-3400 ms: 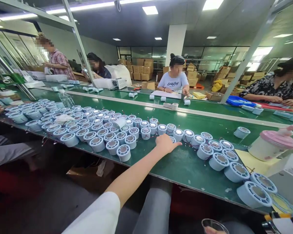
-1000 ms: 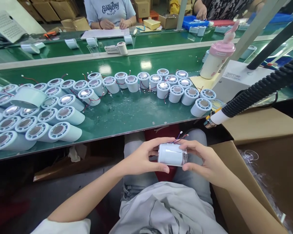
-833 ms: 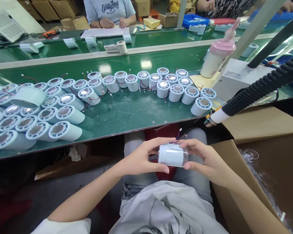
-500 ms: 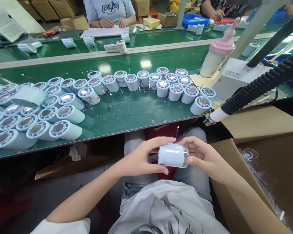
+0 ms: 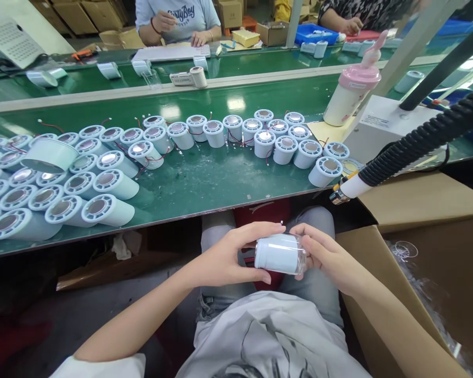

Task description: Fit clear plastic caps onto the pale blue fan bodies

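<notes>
Above my lap, a light blue cylinder (image 5: pixel 276 254) lies on its side between my two hands, with a clear plastic sleeve around it that sticks out at the right end. My left hand (image 5: pixel 236 254) grips its left end, thumb below and fingers above. At the right end, my right hand (image 5: pixel 323 252) pinches the clear sleeve (image 5: pixel 300 255) with thumb and fingertips. A small white connector (image 5: pixel 281 223) shows just above the cylinder. Similar light blue cylinders (image 5: pixel 116 181) with ringed metal tops and thin red wires stand on the green bench in front of me.
The green bench (image 5: pixel 205 181) ends just beyond my knees. At right are an open cardboard box (image 5: pixel 382 294) with clear plastic inside, a black corrugated hose (image 5: pixel 421 136) with a metal nozzle, a white unit and a pink-lidded bottle (image 5: pixel 352 92). Two people work across the bench.
My right thumb and fingers have shifted over the clear sleeve's end, and the cylinder tilts slightly. The connector sits lower behind my fingers. Across the bench, a person's hand has risen.
</notes>
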The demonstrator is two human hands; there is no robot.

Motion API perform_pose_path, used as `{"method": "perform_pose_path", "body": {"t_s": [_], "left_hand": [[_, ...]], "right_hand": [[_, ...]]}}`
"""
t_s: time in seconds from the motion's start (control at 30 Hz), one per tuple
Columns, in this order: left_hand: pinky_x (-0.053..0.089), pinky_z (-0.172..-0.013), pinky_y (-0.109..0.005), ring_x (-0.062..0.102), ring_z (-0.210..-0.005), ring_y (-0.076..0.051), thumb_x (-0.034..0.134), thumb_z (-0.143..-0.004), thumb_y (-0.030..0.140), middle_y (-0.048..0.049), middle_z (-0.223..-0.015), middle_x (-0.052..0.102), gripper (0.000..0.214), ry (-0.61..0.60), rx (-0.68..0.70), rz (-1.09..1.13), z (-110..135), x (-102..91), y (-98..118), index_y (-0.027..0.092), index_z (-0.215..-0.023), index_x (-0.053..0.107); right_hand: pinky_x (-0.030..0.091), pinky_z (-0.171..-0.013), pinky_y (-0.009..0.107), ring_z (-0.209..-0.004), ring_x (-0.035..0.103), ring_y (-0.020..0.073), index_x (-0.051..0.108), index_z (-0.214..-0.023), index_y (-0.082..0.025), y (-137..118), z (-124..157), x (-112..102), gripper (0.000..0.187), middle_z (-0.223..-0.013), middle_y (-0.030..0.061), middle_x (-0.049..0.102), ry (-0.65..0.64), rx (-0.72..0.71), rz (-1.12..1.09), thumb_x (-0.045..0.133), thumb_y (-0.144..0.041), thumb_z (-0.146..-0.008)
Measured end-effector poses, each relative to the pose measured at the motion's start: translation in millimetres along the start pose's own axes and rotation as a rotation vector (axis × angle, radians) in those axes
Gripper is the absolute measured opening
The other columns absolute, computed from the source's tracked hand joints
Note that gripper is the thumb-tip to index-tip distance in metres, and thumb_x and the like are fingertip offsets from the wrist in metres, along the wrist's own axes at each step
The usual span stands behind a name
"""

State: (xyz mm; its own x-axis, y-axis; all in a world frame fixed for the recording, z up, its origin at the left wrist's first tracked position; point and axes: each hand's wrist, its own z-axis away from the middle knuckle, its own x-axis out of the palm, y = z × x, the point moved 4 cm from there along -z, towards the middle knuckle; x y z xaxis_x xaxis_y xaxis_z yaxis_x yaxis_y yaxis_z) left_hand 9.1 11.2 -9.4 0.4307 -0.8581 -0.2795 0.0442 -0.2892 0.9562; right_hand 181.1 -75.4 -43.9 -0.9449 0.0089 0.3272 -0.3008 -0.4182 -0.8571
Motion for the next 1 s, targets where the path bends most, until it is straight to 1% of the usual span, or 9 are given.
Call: {"method": "perform_pose_path", "body": {"t_s": [0.3,0.4,0.47,0.7,0.73,0.8,0.87,0.93,1.0], "left_hand": [[0.040,-0.113,-0.041,0.049,-0.135,-0.026,0.087,-0.066,0.017,-0.0070,-0.146,0.053,0.085,-0.002,0.094,0.021,-0.3,-1.6,-1.4,0.035,-0.140,0.049],[0.040,-0.112,-0.042,0.047,-0.137,-0.028,0.085,-0.068,0.018,-0.0063,-0.148,0.050,0.081,-0.004,0.099,0.044,-1.0,-1.7,0.2,0.037,-0.138,0.051],[0.042,-0.111,-0.043,0.046,-0.137,-0.029,0.084,-0.070,0.019,-0.0073,-0.149,0.049,0.076,-0.002,0.078,0.046,-1.6,-1.1,0.6,0.037,-0.137,0.053],[0.053,-0.096,-0.034,0.056,-0.123,-0.025,0.080,-0.075,0.022,-0.0088,-0.133,0.056,0.062,0.029,-0.008,0.100,-2.5,4.6,6.8,0.030,-0.131,0.056],[0.054,-0.094,-0.033,0.057,-0.120,-0.024,0.079,-0.076,0.023,-0.0087,-0.132,0.056,0.061,0.032,-0.050,0.119,-2.2,5.5,8.0,0.029,-0.132,0.055],[0.056,-0.091,-0.031,0.060,-0.113,-0.022,0.077,-0.078,0.025,-0.0087,-0.129,0.057,0.059,0.049,-0.144,0.162,-1.0,6.5,10.4,0.027,-0.132,0.053],[0.057,-0.089,-0.031,0.062,-0.110,-0.022,0.076,-0.079,0.028,-0.0096,-0.130,0.056,0.059,0.074,-0.228,0.201,0.7,6.7,11.8,0.025,-0.133,0.052],[0.058,-0.086,-0.032,0.062,-0.107,-0.023,0.075,-0.079,0.033,-0.0108,-0.132,0.056,0.062,0.082,-0.292,0.225,2.1,7.4,11.4,0.024,-0.135,0.050],[0.059,-0.082,-0.034,0.064,-0.103,-0.024,0.074,-0.080,0.039,-0.0113,-0.130,0.057,0.065,0.056,-0.336,0.242,2.5,8.9,9.6,0.025,-0.138,0.048]], "right_hand": [[0.048,-0.039,0.013,-0.043,0.064,0.0116,0.049,-0.089,-0.019,3.5,-3.5,11.7,0.054,-0.054,0.0004,0.067,-0.057,0.161,-0.154,0.061,-0.070,-0.081],[0.047,-0.038,0.012,-0.041,0.063,0.0115,0.053,-0.090,-0.017,5.2,-2.6,13.8,0.045,-0.052,0.0028,0.066,-0.067,0.229,-0.201,0.045,-0.061,-0.096],[0.046,-0.037,0.011,-0.041,0.063,0.0110,0.058,-0.089,-0.014,6.0,-1.8,15.2,0.051,-0.056,0.0059,0.068,-0.082,0.287,-0.227,0.029,-0.054,-0.103],[0.038,-0.031,0.011,-0.036,0.055,0.0084,0.063,-0.090,-0.012,13.4,-1.0,16.9,0.070,-0.059,0.0059,0.064,-0.156,0.423,-0.236,0.013,-0.060,-0.102],[0.037,-0.030,0.012,-0.036,0.055,0.0089,0.062,-0.093,-0.013,14.4,-0.7,15.6,0.072,-0.061,0.0059,0.064,-0.175,0.370,-0.194,0.014,-0.066,-0.099],[0.043,-0.034,0.016,-0.049,0.062,0.0127,0.059,-0.108,-0.015,11.2,0.6,8.7,0.072,-0.080,0.0097,0.069,-0.133,0.114,-0.038,0.025,-0.077,-0.092],[0.060,-0.063,0.028,-0.090,0.070,0.0224,0.050,-0.130,-0.021,0.7,7.5,0.2,0.070,-0.126,0.0161,0.061,-0.005,-0.269,0.239,0.051,-0.075,-0.085],[0.050,-0.102,0.042,-0.130,0.051,0.0288,0.041,-0.141,-0.033,-9.6,19.7,-1.0,0.068,-0.155,0.0101,0.035,0.063,-0.618,0.555,0.073,-0.050,-0.084],[0.037,-0.114,0.046,-0.140,0.040,0.0277,0.044,-0.140,-0.040,-13.1,28.4,2.0,0.064,-0.157,0.0034,0.034,0.033,-0.776,0.753,0.075,-0.025,-0.085]]}}
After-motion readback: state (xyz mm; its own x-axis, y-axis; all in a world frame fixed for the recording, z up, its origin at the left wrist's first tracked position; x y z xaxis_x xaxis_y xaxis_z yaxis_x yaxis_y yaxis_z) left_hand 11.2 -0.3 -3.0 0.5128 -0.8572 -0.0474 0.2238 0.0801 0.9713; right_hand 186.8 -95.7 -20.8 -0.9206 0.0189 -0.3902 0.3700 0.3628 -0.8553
